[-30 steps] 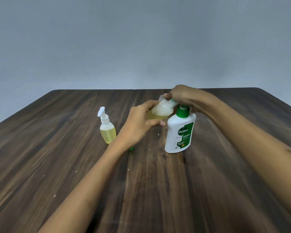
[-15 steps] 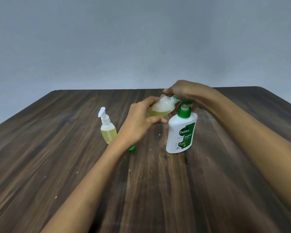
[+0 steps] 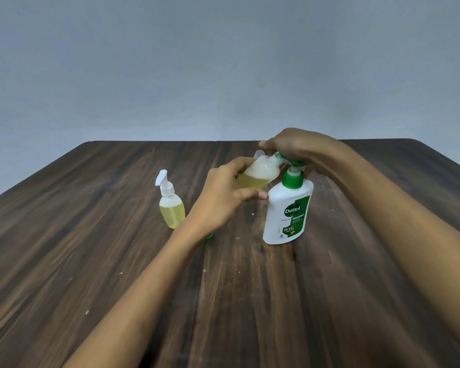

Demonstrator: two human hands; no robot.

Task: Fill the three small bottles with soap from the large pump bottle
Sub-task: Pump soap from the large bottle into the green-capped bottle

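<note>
One small bottle [image 3: 171,211] stands capped and holding yellow soap left of the table's [image 3: 64,235] middle; a second small bottle [image 3: 258,173], tilted, is partly filled with soap and foam, so filling is under way. A green bit [image 3: 209,236] peeks out beneath the left wrist; whether it belongs to the third bottle I cannot tell. The left hand [image 3: 223,197] curls around the tilted bottle, its mouth at the spout. The right hand [image 3: 292,147] lies curled over the pump head of the large pump bottle [image 3: 287,211], near the table's centre.
</note>
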